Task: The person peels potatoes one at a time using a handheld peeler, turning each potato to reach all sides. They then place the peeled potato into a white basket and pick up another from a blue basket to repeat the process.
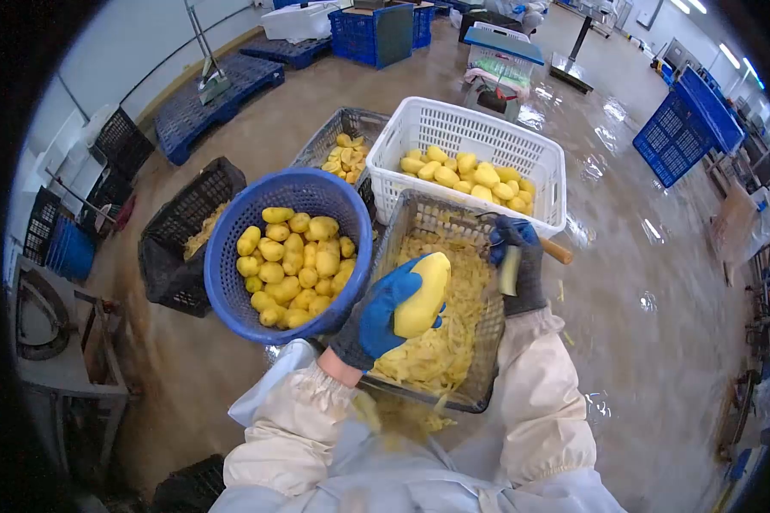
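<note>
A peeled yellow potato [423,296] is held in my left hand [380,315], which wears a blue and dark glove. My right hand [523,272], gloved the same way, is closed round a tool with a wooden handle [557,250]; a pale strip of peel hangs at its fingers. Below both hands stands a grey crate [486,362] full of peelings [432,355]. On the left is a blue round basket [216,265] with unpeeled potatoes [304,256]. Beyond the peelings, a white crate [522,152] holds peeled potatoes [470,175].
A black crate [169,278] with scraps stands left of the round basket. Behind, another crate [321,141] holds yellow pieces. Blue pallets [180,128] lie at the back left, a blue crate [669,132] stands right, and the floor [633,342] looks wet.
</note>
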The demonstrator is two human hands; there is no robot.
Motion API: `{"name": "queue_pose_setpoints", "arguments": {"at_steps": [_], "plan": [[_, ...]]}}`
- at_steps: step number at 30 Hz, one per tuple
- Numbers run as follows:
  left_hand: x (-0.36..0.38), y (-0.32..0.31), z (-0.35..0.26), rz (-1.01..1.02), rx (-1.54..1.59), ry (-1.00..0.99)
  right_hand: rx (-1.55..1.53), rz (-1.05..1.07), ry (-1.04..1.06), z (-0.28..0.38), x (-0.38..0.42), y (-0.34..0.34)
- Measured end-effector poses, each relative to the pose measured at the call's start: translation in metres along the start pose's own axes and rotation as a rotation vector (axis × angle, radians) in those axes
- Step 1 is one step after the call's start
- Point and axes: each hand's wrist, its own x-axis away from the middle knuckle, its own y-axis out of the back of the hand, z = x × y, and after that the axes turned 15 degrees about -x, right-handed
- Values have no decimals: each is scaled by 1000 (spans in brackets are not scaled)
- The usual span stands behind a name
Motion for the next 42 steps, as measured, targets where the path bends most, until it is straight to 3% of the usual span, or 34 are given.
{"name": "queue_pose_setpoints", "arguments": {"at_steps": [3,4,5,7,8,9,11,13,14,15,17,19,20,21,23,26,27,29,30,31,33,36,37,39,40,42], "plan": [[-7,11,3,-92,140,2,190,25,-93,4,38,-52],[-7,11,0,-56,166,-4,243,70,-238,1,52,-65],[-5,10,1,-56,165,1,291,206,-246,-3,58,-69],[-1,8,3,62,205,96,312,65,-77,0,39,-52],[0,5,2,97,180,45,371,-37,126,4,25,-41],[-1,4,2,96,181,41,212,-74,95,8,10,-19],[-7,6,-3,-9,350,138,302,5,157,8,15,-33],[-15,25,5,77,459,70,262,89,-31,-5,51,-60],[-18,35,9,166,564,11,294,234,-194,-12,65,-61],[-20,39,13,158,566,10,484,357,-281,-19,79,-67],[-21,36,15,23,483,96,556,385,-240,-28,78,-64],[-20,30,19,-33,477,74,333,151,-165,-19,51,-52],[-17,32,19,8,382,82,474,20,8,-11,38,-45],[-15,33,18,50,283,90,408,6,62,-6,29,-33],[-19,36,16,7,321,90,305,142,-55,-6,39,-44],[-25,43,21,-88,452,64,434,447,-299,-30,83,-71],[-22,42,23,-92,453,72,431,439,-303,-34,78,-64],[-18,39,23,-44,314,114,519,164,149,-35,47,-45],[-15,27,17,-172,335,75,490,-9,71,-11,37,-44],[-15,29,15,-172,330,72,473,11,77,3,29,-46],[-20,33,10,-120,420,94,363,108,1,-5,49,-57],[-24,35,11,-123,376,0,539,449,-206,-31,88,-75],[-20,31,9,-126,376,9,536,441,-210,-28,84,-74],[-12,19,1,-18,520,84,352,101,-98,-10,57,-69],[-11,20,1,-18,520,80,362,48,-32,0,43,-64],[-14,23,0,-69,469,54,369,165,-108,-2,56,-62]]}}
